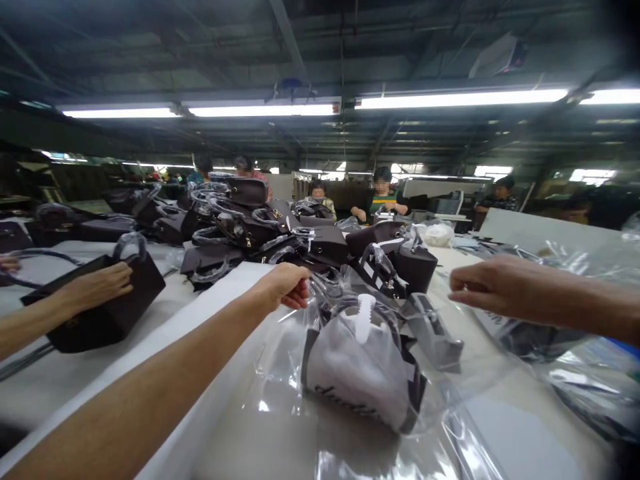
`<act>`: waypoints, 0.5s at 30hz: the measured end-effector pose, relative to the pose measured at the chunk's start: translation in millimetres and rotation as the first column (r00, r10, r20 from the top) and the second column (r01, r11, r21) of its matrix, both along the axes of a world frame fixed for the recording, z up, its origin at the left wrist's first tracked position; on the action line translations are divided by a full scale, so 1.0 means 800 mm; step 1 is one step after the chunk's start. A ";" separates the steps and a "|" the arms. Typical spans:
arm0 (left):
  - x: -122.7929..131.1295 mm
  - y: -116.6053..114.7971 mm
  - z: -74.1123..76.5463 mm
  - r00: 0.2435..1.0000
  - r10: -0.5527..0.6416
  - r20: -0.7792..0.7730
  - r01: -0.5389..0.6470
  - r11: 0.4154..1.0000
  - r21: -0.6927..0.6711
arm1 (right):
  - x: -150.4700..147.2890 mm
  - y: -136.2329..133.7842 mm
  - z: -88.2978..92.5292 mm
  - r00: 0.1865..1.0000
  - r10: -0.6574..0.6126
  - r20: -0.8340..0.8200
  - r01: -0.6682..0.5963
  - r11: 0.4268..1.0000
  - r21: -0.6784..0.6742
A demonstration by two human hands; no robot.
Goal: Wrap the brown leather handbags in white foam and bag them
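A dark handbag (413, 400) with a white printed cover (350, 373) and a white tag (365, 319) on its handles lies in a clear plastic bag (280, 360) on the table. At the upper left of this plastic, my left hand (287, 285) is closed, its curled fingers gripping the film's edge. My right hand (475, 283) is raised right of the handbag with fingers pinched together; what they hold is too faint to make out. A small grey, plastic-wrapped item (435, 333) sits between the handbag and my right hand.
Dark handbags (250, 227) with wrapped handles are heaped across the table behind. At the left, another person's hand (100, 290) rests on a dark handbag (120, 313). More clear plastic (595, 373) lies at the right. Several people are farther back beneath strip lights.
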State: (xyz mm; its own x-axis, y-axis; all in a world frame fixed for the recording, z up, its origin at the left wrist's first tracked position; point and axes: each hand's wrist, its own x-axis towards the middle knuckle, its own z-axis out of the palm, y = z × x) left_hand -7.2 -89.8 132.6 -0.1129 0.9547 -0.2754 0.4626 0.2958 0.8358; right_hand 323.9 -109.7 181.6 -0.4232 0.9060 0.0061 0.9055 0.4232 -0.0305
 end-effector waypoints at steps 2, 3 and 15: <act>0.006 0.001 -0.002 0.999 -0.034 0.030 0.035 0.999 -0.011 | -0.046 -0.014 -0.001 0.985 0.163 -0.058 -0.160 0.986 0.048; 0.008 0.001 -0.001 0.998 -0.048 0.043 0.048 0.999 -0.012 | -0.068 -0.019 -0.004 0.971 0.229 -0.072 -0.231 0.973 -0.018; 0.013 -0.006 0.009 0.990 -0.091 0.109 0.088 0.996 0.034 | -0.133 0.074 -0.093 0.982 0.152 0.115 -0.162 0.984 0.080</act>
State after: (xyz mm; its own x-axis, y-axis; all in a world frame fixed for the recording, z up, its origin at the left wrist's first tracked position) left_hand 3.5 -94.6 139.6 0.0032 0.9674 -0.2533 0.3905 0.2320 0.8909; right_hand 217.5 -50.6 107.5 -0.5625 0.8262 0.0301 0.8236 0.5568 0.1079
